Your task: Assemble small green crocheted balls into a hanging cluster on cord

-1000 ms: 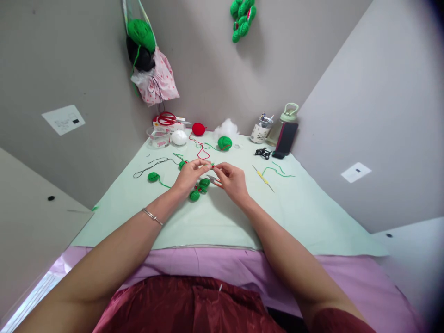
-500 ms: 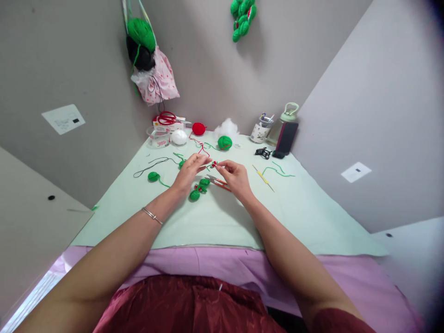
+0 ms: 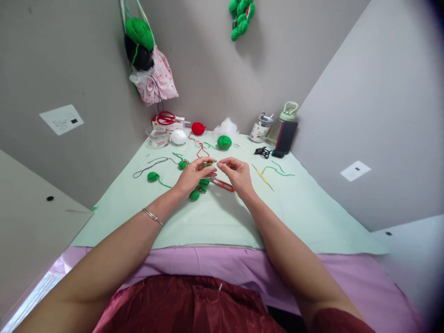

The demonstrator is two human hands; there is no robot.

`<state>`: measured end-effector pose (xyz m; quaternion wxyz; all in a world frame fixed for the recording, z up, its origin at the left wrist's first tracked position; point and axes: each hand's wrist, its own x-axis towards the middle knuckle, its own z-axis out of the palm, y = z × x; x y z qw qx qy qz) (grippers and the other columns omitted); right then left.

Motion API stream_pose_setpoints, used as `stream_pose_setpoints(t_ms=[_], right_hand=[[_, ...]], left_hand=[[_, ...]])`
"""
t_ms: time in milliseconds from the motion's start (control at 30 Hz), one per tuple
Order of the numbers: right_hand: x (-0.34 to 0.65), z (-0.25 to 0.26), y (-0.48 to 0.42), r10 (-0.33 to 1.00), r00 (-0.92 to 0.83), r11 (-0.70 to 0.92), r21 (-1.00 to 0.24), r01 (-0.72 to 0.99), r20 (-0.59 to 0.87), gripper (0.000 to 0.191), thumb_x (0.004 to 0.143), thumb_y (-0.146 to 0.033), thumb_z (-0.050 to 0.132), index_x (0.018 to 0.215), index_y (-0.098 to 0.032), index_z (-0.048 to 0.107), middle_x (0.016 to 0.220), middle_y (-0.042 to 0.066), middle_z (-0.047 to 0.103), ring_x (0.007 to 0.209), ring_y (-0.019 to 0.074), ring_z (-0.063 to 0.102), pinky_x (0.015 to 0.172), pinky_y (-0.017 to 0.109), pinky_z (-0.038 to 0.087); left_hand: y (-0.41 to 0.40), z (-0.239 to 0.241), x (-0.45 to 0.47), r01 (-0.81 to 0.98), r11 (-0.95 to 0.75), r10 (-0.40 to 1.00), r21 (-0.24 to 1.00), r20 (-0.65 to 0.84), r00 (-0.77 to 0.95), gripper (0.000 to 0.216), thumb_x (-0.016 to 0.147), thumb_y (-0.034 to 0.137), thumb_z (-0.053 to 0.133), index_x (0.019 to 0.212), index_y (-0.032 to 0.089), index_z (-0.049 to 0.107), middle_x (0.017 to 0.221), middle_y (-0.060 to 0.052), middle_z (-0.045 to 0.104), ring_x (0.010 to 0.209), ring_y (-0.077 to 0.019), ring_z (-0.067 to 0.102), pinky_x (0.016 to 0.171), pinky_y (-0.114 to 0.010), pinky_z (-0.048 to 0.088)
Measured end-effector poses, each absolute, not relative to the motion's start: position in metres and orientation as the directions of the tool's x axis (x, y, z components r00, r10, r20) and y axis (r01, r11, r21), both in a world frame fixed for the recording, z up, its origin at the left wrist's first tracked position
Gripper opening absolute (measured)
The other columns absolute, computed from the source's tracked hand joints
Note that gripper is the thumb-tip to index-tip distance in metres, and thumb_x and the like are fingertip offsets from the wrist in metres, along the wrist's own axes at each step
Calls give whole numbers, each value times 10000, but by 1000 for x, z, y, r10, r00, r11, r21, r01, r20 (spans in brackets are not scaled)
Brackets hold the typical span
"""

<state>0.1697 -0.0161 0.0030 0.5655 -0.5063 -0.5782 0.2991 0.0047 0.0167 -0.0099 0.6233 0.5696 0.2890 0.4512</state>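
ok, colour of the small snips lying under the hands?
Red-orange handles on the small thread snips, lying on the pale green cloth; head view, the only one.

Left hand (image 3: 192,175): centre of frame, fingertips pinching a small green crocheted piece (image 3: 209,163).
Right hand (image 3: 237,174): just right of it, fingertips meeting the left's.
Red-handled thread snips (image 3: 224,184): on the pale green table cover (image 3: 298,208), below the right hand.
Green crocheted balls (image 3: 198,188): beneath the left hand.

One head-worn camera looks forward and down from above the person's lap; the pale green mat (image 3: 294,208) fills the middle ground, fairly near; beyond the mat rise grey corner walls; no second view shares it.
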Motion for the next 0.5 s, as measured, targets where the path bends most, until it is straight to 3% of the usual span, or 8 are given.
stream_pose_setpoints(t_ms=[500], right_hand=[[168, 11, -21, 891, 232, 341, -912, 227, 390, 214, 748, -393, 709, 753, -182, 676, 545, -49, 413, 544, 102, 336, 526, 270, 268]], left_hand=[[21, -11, 2, -128, -66, 924, 990, 109, 366, 283, 721, 330, 744, 948, 182, 662, 844, -22, 678, 757, -155, 673, 837, -355, 514]])
